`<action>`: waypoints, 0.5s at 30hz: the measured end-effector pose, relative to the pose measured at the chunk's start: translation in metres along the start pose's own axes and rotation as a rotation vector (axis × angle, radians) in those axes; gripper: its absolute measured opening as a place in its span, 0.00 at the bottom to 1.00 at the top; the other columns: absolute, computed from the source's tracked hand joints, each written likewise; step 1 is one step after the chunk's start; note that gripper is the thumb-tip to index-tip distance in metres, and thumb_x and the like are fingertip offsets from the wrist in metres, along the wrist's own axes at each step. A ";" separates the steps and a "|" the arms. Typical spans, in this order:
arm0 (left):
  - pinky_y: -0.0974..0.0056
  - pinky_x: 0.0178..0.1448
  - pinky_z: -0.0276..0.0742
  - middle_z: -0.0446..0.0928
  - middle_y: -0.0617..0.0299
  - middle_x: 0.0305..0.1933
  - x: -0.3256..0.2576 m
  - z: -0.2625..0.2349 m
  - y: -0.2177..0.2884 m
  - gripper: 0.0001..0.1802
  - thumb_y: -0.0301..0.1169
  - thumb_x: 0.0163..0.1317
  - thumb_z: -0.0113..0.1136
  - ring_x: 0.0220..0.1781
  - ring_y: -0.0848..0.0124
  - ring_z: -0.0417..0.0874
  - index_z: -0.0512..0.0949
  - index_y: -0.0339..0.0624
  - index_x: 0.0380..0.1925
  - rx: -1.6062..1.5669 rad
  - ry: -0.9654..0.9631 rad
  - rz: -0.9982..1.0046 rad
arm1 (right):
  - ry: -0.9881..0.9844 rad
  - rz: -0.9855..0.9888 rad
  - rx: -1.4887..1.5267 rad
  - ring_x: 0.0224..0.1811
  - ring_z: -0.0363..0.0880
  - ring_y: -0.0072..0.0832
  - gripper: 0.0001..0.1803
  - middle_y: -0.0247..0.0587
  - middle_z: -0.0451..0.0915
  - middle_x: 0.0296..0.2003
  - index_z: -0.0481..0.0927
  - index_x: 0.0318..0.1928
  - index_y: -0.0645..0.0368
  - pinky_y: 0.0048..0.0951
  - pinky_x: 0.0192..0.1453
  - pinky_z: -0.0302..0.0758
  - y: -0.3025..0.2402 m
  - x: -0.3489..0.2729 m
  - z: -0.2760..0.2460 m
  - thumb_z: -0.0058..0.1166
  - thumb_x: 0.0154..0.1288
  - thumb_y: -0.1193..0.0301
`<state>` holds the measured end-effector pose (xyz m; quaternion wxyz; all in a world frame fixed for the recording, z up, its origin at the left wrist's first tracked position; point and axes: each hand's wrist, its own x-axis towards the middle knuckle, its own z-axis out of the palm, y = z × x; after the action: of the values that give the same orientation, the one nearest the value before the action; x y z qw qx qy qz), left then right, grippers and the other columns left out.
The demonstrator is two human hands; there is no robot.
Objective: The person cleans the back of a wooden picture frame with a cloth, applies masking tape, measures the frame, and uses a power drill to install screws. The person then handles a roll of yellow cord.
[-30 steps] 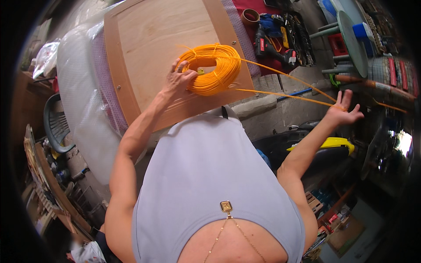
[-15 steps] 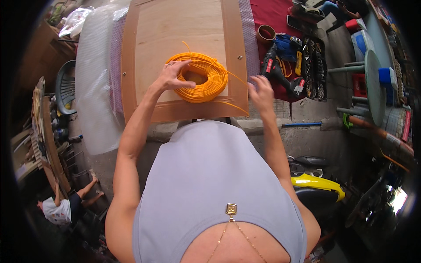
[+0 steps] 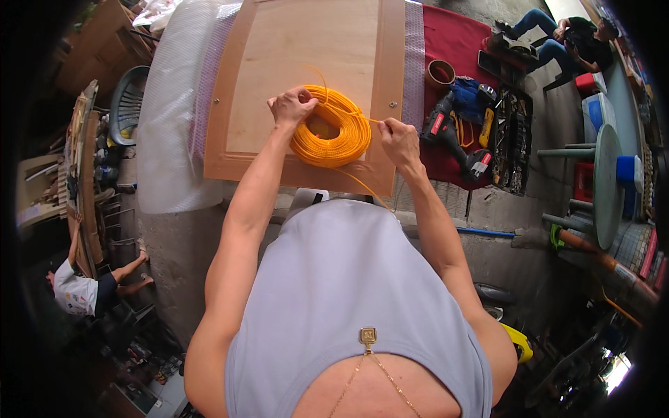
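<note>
A coil of orange rope lies on a framed wooden panel, with an oval hole in its middle. My left hand is closed at the coil's upper left edge, thumb and fingers pinched on the rope there. Off the coil's right side runs a strand of rope, and my right hand grips it in a closed fist. One loose end sticks up at the top of the coil; another strand trails from below it over the panel's near edge.
Right of the panel, a red cloth bears a cordless drill, a tape roll and a tool case. Bubble wrap lies left. A round green stool is tipped over at right. Two other people appear farther off.
My left hand, spread over the coil before, has closed at its upper left edge. My right hand has closed on the strand at the right. The whole view has shifted slightly.
</note>
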<state>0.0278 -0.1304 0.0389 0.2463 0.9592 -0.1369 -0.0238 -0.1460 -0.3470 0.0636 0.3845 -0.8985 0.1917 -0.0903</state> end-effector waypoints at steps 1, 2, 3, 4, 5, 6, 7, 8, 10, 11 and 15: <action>0.50 0.55 0.65 0.83 0.68 0.28 0.001 0.004 -0.001 0.13 0.46 0.44 0.64 0.36 0.67 0.83 0.83 0.54 0.26 0.011 0.008 0.041 | 0.006 0.000 -0.001 0.28 0.81 0.49 0.12 0.55 0.79 0.25 0.83 0.33 0.60 0.42 0.32 0.75 0.005 0.004 0.005 0.55 0.63 0.64; 0.49 0.57 0.64 0.83 0.67 0.29 -0.002 0.004 0.003 0.13 0.47 0.45 0.64 0.37 0.66 0.83 0.83 0.54 0.27 0.046 0.051 0.083 | 0.011 0.002 -0.006 0.27 0.81 0.49 0.12 0.56 0.79 0.24 0.83 0.32 0.61 0.42 0.31 0.75 0.008 0.008 0.011 0.55 0.62 0.64; 0.48 0.59 0.62 0.83 0.66 0.29 -0.006 0.005 0.007 0.13 0.47 0.45 0.64 0.37 0.66 0.83 0.83 0.54 0.27 0.080 0.092 0.128 | 0.018 0.006 -0.011 0.27 0.81 0.49 0.12 0.56 0.79 0.24 0.83 0.32 0.62 0.42 0.31 0.75 0.013 0.010 0.014 0.56 0.62 0.64; 0.47 0.60 0.61 0.83 0.66 0.30 -0.010 0.006 0.011 0.14 0.47 0.45 0.64 0.37 0.66 0.83 0.83 0.54 0.27 0.113 0.134 0.174 | -0.015 0.016 0.027 0.28 0.80 0.51 0.14 0.57 0.79 0.24 0.82 0.31 0.61 0.45 0.33 0.75 0.016 0.008 0.019 0.55 0.62 0.63; 0.46 0.61 0.61 0.83 0.65 0.30 -0.015 0.006 0.015 0.13 0.46 0.47 0.64 0.37 0.65 0.83 0.84 0.53 0.27 0.129 0.166 0.234 | -0.049 0.025 0.066 0.30 0.80 0.53 0.15 0.58 0.79 0.24 0.82 0.30 0.61 0.47 0.34 0.75 0.010 0.006 0.024 0.55 0.62 0.61; 0.44 0.61 0.60 0.83 0.64 0.31 -0.020 0.006 0.020 0.12 0.45 0.48 0.64 0.37 0.65 0.83 0.84 0.53 0.27 0.144 0.198 0.296 | -0.082 0.036 0.105 0.31 0.80 0.55 0.16 0.59 0.79 0.25 0.81 0.29 0.61 0.50 0.36 0.75 0.005 0.003 0.028 0.54 0.63 0.59; 0.43 0.62 0.60 0.83 0.63 0.32 -0.021 0.007 0.024 0.11 0.44 0.50 0.63 0.38 0.65 0.83 0.84 0.52 0.28 0.159 0.230 0.359 | -0.099 0.017 0.054 0.32 0.80 0.55 0.16 0.59 0.78 0.24 0.82 0.29 0.61 0.50 0.36 0.75 0.004 -0.001 0.029 0.54 0.63 0.59; 0.44 0.61 0.61 0.83 0.62 0.32 -0.021 0.009 0.021 0.10 0.42 0.51 0.63 0.38 0.65 0.83 0.84 0.51 0.28 0.151 0.248 0.377 | -0.092 0.026 0.058 0.31 0.80 0.53 0.16 0.58 0.79 0.24 0.82 0.30 0.61 0.48 0.35 0.75 0.000 -0.005 0.028 0.54 0.63 0.60; 0.46 0.59 0.64 0.83 0.62 0.33 -0.017 0.014 0.013 0.08 0.39 0.55 0.62 0.40 0.64 0.82 0.84 0.50 0.28 0.134 0.285 0.414 | -0.078 0.044 0.066 0.29 0.81 0.50 0.14 0.56 0.79 0.24 0.83 0.31 0.61 0.43 0.34 0.75 -0.008 -0.010 0.025 0.55 0.63 0.62; 0.49 0.59 0.65 0.83 0.61 0.34 -0.016 0.015 0.012 0.07 0.37 0.55 0.62 0.40 0.64 0.82 0.84 0.49 0.29 0.117 0.274 0.446 | -0.054 0.070 0.049 0.29 0.81 0.50 0.14 0.56 0.79 0.25 0.83 0.31 0.61 0.43 0.34 0.76 -0.007 -0.011 0.022 0.55 0.63 0.62; 0.56 0.56 0.69 0.83 0.61 0.34 -0.007 0.013 0.011 0.06 0.33 0.57 0.62 0.39 0.62 0.83 0.84 0.46 0.30 0.054 0.245 0.548 | 0.041 0.125 -0.025 0.31 0.81 0.50 0.14 0.56 0.80 0.26 0.82 0.31 0.61 0.43 0.35 0.76 -0.004 -0.007 0.014 0.54 0.63 0.62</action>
<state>0.0168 -0.1434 0.0326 0.2328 0.8883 -0.3606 0.1633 -0.1474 -0.3322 0.0570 0.3739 -0.8875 0.2564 -0.0821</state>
